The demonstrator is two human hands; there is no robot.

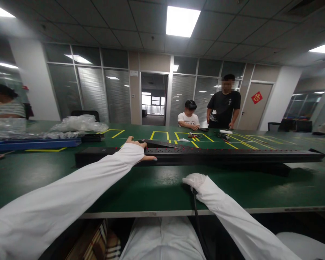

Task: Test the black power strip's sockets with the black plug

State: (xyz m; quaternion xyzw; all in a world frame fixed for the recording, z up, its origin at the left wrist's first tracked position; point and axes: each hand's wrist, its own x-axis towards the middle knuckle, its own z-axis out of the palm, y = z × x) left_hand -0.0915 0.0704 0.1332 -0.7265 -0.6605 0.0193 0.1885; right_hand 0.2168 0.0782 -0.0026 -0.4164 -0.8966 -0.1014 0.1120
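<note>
A long black bar (219,156) with a row of small red dots lies across the green table. My left hand (141,148) rests on its left part, fingers spread over the top and the thumb along the near side. Behind the bar, close to my left hand, a second dark perforated piece (159,144) lies at an angle. My right hand (195,181), in a whitish glove, is closed above the table nearer to me. From under it a black cable (196,213) hangs over the table's front edge; the held end is hidden in the hand.
Clear plastic wrapping (79,124) and a blue bar (35,144) lie at the left. Small tools and wires (196,135) and a white object (226,132) are at the back. Two people (224,104) are across the table; another person (5,103) is far left.
</note>
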